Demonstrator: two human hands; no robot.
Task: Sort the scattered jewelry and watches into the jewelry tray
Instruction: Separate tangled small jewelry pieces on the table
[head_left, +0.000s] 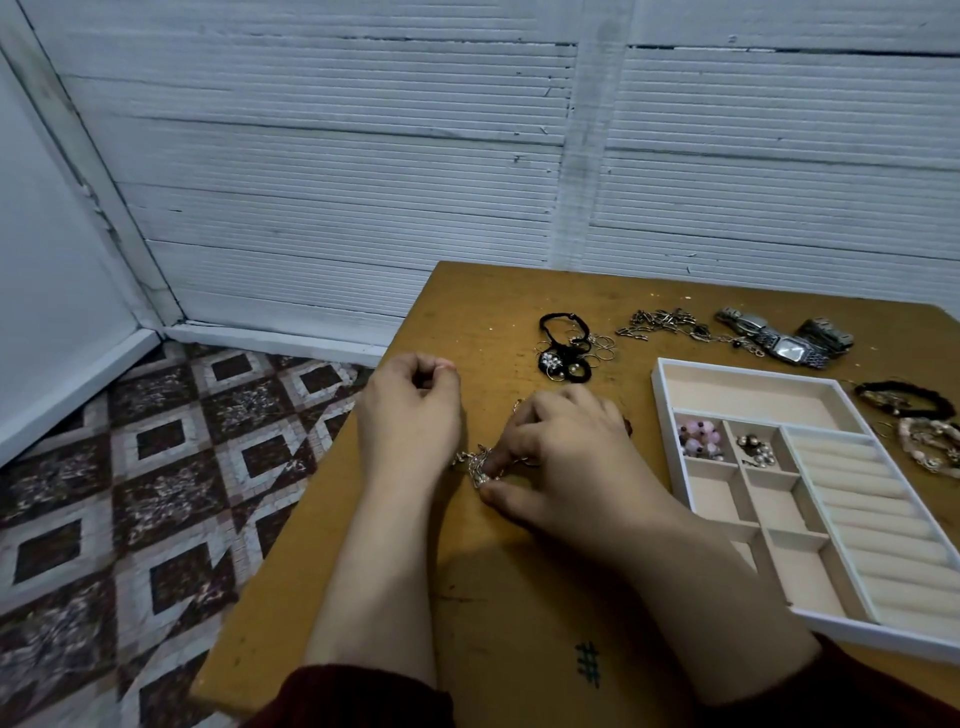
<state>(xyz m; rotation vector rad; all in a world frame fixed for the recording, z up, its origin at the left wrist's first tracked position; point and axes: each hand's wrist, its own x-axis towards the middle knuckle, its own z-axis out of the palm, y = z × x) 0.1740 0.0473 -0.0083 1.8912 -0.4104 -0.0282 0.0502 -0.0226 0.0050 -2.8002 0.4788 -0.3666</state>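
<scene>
On the wooden table (519, 597) lies a silvery chain (480, 465), and my right hand (566, 457) pinches it between thumb and index finger. My left hand (410, 410) hovers just left of it with fingers curled; nothing shows in them. To the right sits the white jewelry tray (667, 410). One small compartment holds pink beads (696, 439), the one beside it small pearl pieces (756, 449). Scattered behind the tray are two silver watches (779, 340), a linked chain (665, 325) and black bands with thin rings (563, 348).
A black band (904, 392) and a beaded bracelet (930, 449) lie right of the tray, near the frame edge. The table's left edge drops to a tiled floor (156, 493). A white ribbed wall (363, 156) stands behind the table.
</scene>
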